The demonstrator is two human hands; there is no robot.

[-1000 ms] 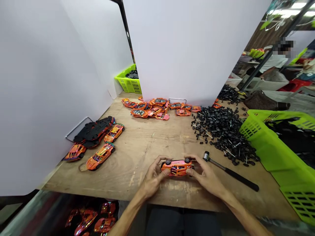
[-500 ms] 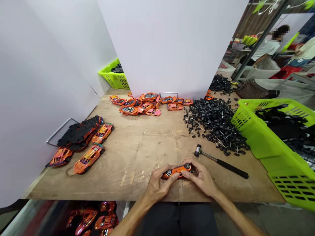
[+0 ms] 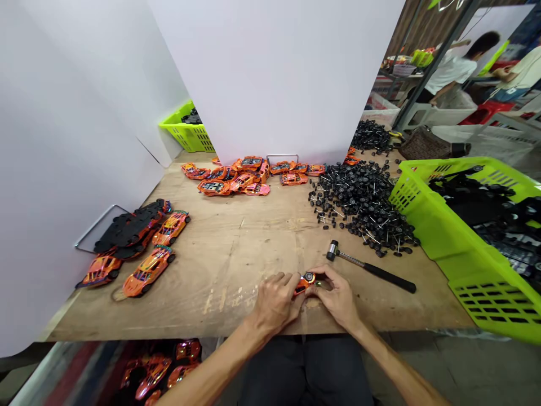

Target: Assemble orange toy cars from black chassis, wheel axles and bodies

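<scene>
An orange toy car sits between both my hands near the front edge of the wooden table. My left hand curls around its left end and my right hand grips its right end. One black wheel shows on top; most of the car is hidden by my fingers. A small hammer with a black handle lies just to the right of my right hand.
A heap of black wheels on axles spreads at the right, beside a green basket of black parts. Orange car bodies lie at the back, finished cars and black bases at left. White partitions enclose the table. People work at the far right.
The car has been turned in my hands and my fingers have closed further over it, hiding most of it. The view has tilted and pulled back a little.
</scene>
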